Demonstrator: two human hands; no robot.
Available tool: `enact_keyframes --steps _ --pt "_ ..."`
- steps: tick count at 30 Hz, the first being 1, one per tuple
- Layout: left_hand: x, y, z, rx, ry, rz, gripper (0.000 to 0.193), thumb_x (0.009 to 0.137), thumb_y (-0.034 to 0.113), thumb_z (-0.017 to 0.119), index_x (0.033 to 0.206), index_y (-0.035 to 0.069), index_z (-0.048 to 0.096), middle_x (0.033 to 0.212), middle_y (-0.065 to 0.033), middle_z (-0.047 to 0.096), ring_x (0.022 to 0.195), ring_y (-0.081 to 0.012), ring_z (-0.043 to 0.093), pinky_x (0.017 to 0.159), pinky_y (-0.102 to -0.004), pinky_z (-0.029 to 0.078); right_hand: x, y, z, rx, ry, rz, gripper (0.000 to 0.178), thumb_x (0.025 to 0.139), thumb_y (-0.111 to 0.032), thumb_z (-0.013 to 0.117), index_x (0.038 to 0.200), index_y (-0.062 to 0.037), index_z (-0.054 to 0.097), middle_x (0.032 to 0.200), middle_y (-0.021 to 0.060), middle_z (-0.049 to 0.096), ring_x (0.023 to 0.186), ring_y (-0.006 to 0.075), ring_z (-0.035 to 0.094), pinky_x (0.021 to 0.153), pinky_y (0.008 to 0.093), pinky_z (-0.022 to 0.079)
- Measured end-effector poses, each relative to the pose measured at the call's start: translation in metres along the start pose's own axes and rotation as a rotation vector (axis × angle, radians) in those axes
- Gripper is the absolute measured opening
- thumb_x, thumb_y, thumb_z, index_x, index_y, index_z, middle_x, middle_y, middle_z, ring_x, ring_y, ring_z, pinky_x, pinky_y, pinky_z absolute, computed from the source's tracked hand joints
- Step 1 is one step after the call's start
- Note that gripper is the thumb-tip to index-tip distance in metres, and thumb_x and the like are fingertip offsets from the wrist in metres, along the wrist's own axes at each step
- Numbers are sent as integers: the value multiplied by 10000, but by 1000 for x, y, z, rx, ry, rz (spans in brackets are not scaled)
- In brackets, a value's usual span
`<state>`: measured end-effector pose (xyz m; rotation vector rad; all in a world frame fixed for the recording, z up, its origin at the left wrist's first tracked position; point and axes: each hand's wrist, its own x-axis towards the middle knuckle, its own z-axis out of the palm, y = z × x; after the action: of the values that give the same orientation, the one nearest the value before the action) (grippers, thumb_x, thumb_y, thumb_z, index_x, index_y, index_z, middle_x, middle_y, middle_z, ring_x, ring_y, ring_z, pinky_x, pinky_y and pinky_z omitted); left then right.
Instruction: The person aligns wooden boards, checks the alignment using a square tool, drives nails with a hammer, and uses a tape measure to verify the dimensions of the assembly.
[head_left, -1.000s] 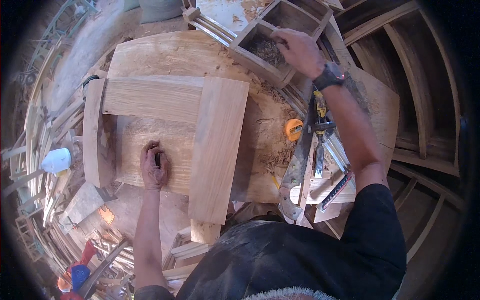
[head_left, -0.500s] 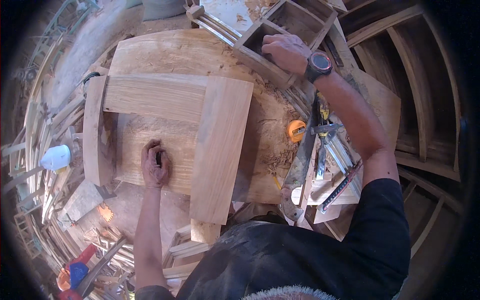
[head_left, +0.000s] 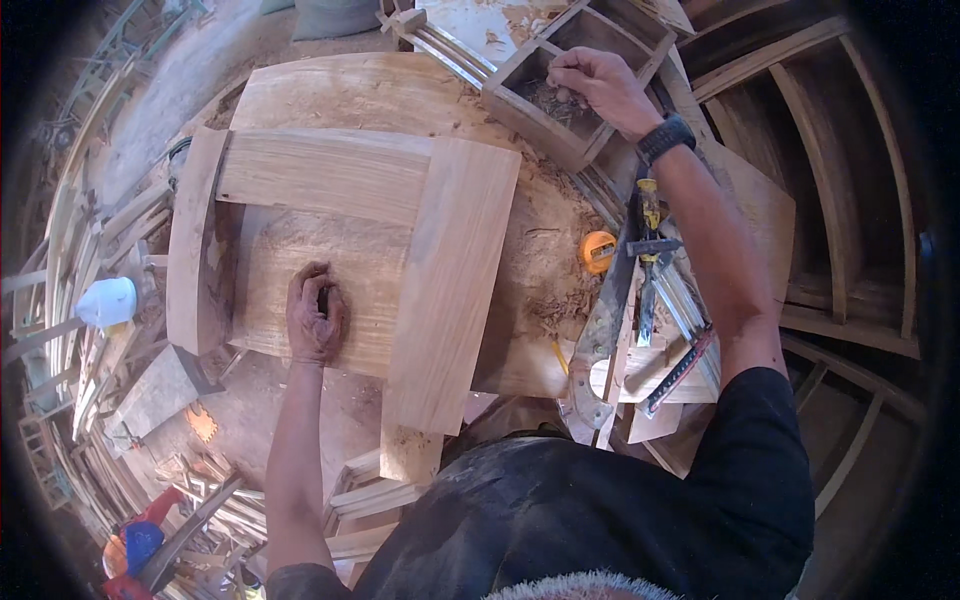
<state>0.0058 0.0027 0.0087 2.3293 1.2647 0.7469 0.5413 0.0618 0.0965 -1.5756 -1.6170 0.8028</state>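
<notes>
While the two hands are well apart, the left hand (head_left: 317, 315) lies on or just above a wide, pale wooden panel (head_left: 340, 85), its fingers curled around a dark gap; whether it grips anything I cannot tell. The right hand (head_left: 600, 90), farther off and to the right, is over a divided box of dull brown wood (head_left: 535, 128), thumb and fingertips drawn close together; whether something small is pinched there is unclear. Below those fingertips, one compartment holds a loose tangle of thin, dark bits (head_left: 545, 100), too small to identify.

Around the left hand, on its left, far and right sides, is a smooth-faced, three-sided frame of pale, straight-grained timber (head_left: 455, 260), flat and square-edged. Its broad right-hand board has its long axis running away from the person's body, the far end leaning right; the rail beyond the hand runs crosswise. The box sits askew, its near wall slanting from far left to near right.

Nearer the body than the right hand are a rounded orange tape measure (head_left: 598, 252) and a tool with a yellow-and-black handle (head_left: 651, 205), lengthwise beneath the forearm. Curly wood shavings and dust roughen the panel between the hands.
</notes>
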Motion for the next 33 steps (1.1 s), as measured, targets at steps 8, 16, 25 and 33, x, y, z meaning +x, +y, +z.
enact_keyframes --steps 8,16,25,33 --pt "-1 -4 2 -55 26 -11 170 887 56 656 1051 14 640 1227 -201 643 1148 -377 629 982 -434 519 -54 -34 4 771 -16 83 247 1002 -114 686 1239 -48 662 1098 6 699 988 109 693 883 246 572" --pt "13 -22 12 -522 45 -318 146 999 82 627 1106 -2 678 1147 -118 696 1061 -205 660 948 -316 518 -103 -72 23 857 33 184 271 997 -97 681 1258 -24 665 1107 35 706 995 122 691 867 259 578" --pt "36 125 -15 -845 -43 -120 187 1033 103 618 1173 -3 684 1147 -89 714 1037 -156 664 911 -308 541 -177 -151 121 655 -87 209 251 992 -157 694 1168 23 700 991 32 722 876 94 675 784 238 549" --pt "38 181 -5 -1116 -193 -235 246 1016 124 662 1212 -23 688 1141 -92 728 995 -143 676 917 -296 541 -195 -162 161 908 134 324 210 969 -141 735 1111 14 731 937 58 744 793 107 697 722 247 567"
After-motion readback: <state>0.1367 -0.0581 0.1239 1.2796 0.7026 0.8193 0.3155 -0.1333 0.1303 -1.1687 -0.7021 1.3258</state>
